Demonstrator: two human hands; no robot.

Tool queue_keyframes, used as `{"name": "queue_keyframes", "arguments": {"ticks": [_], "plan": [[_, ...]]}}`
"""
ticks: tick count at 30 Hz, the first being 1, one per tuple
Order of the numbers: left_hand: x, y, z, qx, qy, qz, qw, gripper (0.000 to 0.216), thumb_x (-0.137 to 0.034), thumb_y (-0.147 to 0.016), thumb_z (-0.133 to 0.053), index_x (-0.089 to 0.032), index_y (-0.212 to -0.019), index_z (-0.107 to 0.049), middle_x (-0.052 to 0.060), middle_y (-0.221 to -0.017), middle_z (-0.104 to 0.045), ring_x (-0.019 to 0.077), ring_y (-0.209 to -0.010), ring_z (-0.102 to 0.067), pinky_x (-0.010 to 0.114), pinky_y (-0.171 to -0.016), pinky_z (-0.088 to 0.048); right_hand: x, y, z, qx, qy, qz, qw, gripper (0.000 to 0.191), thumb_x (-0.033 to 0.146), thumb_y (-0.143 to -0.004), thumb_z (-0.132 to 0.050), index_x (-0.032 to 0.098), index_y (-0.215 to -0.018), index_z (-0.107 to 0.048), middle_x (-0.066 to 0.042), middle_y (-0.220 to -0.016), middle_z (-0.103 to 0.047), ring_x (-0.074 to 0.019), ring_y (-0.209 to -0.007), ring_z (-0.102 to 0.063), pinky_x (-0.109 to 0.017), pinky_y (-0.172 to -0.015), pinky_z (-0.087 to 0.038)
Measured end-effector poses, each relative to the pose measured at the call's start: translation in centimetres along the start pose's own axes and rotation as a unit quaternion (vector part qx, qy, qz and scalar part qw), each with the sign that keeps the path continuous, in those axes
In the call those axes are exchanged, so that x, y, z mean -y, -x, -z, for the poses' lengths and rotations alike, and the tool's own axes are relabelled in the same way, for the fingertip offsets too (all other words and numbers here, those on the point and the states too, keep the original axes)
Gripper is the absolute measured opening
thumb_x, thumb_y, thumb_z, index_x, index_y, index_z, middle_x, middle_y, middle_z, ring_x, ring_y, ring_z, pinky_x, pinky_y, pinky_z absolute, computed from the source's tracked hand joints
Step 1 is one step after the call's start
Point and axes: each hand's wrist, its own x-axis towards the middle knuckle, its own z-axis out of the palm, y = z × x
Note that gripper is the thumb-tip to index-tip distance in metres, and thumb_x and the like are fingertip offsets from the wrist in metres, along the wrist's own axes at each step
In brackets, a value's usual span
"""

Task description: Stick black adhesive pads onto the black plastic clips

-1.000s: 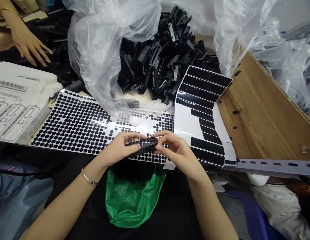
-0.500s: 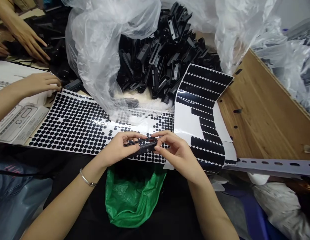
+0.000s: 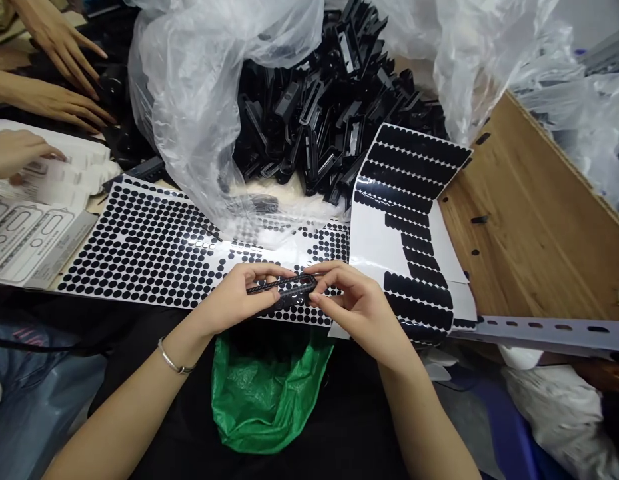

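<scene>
Both my hands hold one small black plastic part (image 3: 288,289) over the near edge of a sheet of round black stickers (image 3: 154,247). My left hand (image 3: 236,297) grips the part's left end with closed fingers. Closed round its right end, my right hand (image 3: 352,303) has its fingertips pressed on the top. A sheet of long oval black stickers (image 3: 406,220) lies just right of my hands. A green plastic bag (image 3: 266,387) sits below them on my lap.
A clear plastic bag (image 3: 189,100) full of black plastic parts (image 3: 329,113) fills the table behind. Other people's hands (image 3: 54,73) work at the far left over white printed sheets (image 3: 24,220). A wooden board (image 3: 529,227) and grey metal rail (image 3: 549,330) lie right.
My hands have stayed in place on the black part. At the far left, another person's hands have moved over the white sheets and black parts.
</scene>
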Motion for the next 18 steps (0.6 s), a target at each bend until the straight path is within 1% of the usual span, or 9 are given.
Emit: {"name": "queue_keyframes", "arguments": {"ticks": [3, 6, 9, 11, 13, 15, 16, 18], "plan": [[0.07, -0.04, 0.03, 0.002, 0.006, 0.005, 1.0, 0.029, -0.026, -0.079, -0.064, -0.02, -0.107, -0.073, 0.002, -0.081, -0.061, 0.0156, -0.073, -0.058, 0.026, -0.066, -0.048, -0.05, -0.06, -0.04, -0.018, 0.011, 0.008, 1.0, 0.012, 0.023, -0.084, -0.069, 0.021, -0.074, -0.064, -0.007, -0.109, -0.065, -0.0197, -0.096, -0.065, -0.028, -0.066, -0.06], [0.12, -0.06, 0.07, 0.003, 0.017, 0.005, 1.0, 0.028, -0.026, -0.08, -0.064, -0.02, -0.106, -0.073, 0.003, -0.084, -0.064, 0.016, -0.074, -0.058, 0.026, -0.067, -0.048, -0.08, -0.15, -0.29, -0.041, 0.012, 0.024, 0.999, 0.017, 0.022, -0.082, -0.072, 0.02, -0.068, -0.063, -0.006, -0.103, -0.066, -0.019, -0.091, -0.065, -0.029, -0.066, -0.061], [0.13, -0.03, 0.19, 0.003, 0.028, 0.003, 1.0, 0.029, -0.028, -0.081, -0.065, -0.02, -0.108, -0.072, 0.004, -0.089, -0.068, 0.0169, -0.078, -0.06, 0.027, -0.069, -0.048, -0.13, -0.27, -0.61, -0.091, -0.012, 0.048, 0.995, 0.023, 0.024, -0.077, -0.077, 0.02, -0.065, -0.058, -0.005, -0.093, -0.065, -0.0191, -0.088, -0.065, -0.03, -0.066, -0.061], [0.07, -0.01, 0.27, 0.001, 0.045, 0.0, 0.999, 0.031, -0.029, -0.079, -0.067, -0.019, -0.108, -0.072, 0.006, -0.092, -0.07, 0.0174, -0.08, -0.061, 0.027, -0.071, -0.048, -0.21, -0.4, -0.7, -0.112, -0.039, 0.055, 0.991, 0.026, 0.027, -0.072, -0.082, 0.021, -0.069, -0.057, -0.004, -0.096, -0.065, -0.0196, -0.089, -0.066, -0.03, -0.066, -0.061], [0.0, 0.01, 0.34, 0.003, 0.083, 0.001, 0.997, 0.033, -0.03, -0.077, -0.069, -0.018, -0.107, -0.072, 0.006, -0.092, -0.071, 0.0168, -0.078, -0.061, 0.026, -0.07, -0.048, -0.34, -0.58, -0.69, -0.092, -0.056, 0.048, 0.993, 0.028, 0.03, -0.069, -0.084, 0.023, -0.081, -0.061, -0.005, -0.108, -0.066, -0.0202, -0.092, -0.067, -0.033, -0.069, -0.062], [-0.07, 0.02, 0.37, 0.007, 0.126, 0.009, 0.992, 0.034, -0.03, -0.075, -0.07, -0.017, -0.107, -0.072, 0.005, -0.087, -0.071, 0.0155, -0.073, -0.061, 0.025, -0.066, -0.048, -0.53, -0.77, -0.66, -0.053, -0.057, 0.035, 0.996, 0.039, 0.032, -0.067, -0.085, 0.025, -0.099, -0.065, -0.006, -0.119, -0.065, -0.0214, -0.096, -0.067, -0.037, -0.078, -0.062], [-0.09, 0.02, 0.37, 0.008, 0.142, 0.014, 0.99, 0.035, -0.029, -0.074, -0.071, -0.016, -0.106, -0.072, 0.005, -0.085, -0.071, 0.0152, -0.071, -0.061, 0.025, -0.064, -0.048, -0.64, -0.86, -0.66, -0.035, -0.057, 0.029, 0.997, 0.043, 0.032, -0.067, -0.085, 0.026, -0.106, -0.066, -0.006, -0.12, -0.066, -0.022, -0.098, -0.067, -0.039, -0.083, -0.061], [-0.09, 0.03, 0.37, 0.008, 0.157, 0.019, 0.987, 0.034, -0.029, -0.073, -0.071, -0.016, -0.105, -0.073, 0.005, -0.086, -0.071, 0.0162, -0.073, -0.063, 0.025, -0.065, -0.049, -0.87, -0.98, -0.73, -0.008, -0.072, 0.022, 0.997, 0.046, 0.029, -0.069, -0.084, 0.026, -0.112, -0.067, -0.005, -0.116, -0.069, -0.0229, -0.103, -0.067, -0.041, -0.093, -0.057]]}}
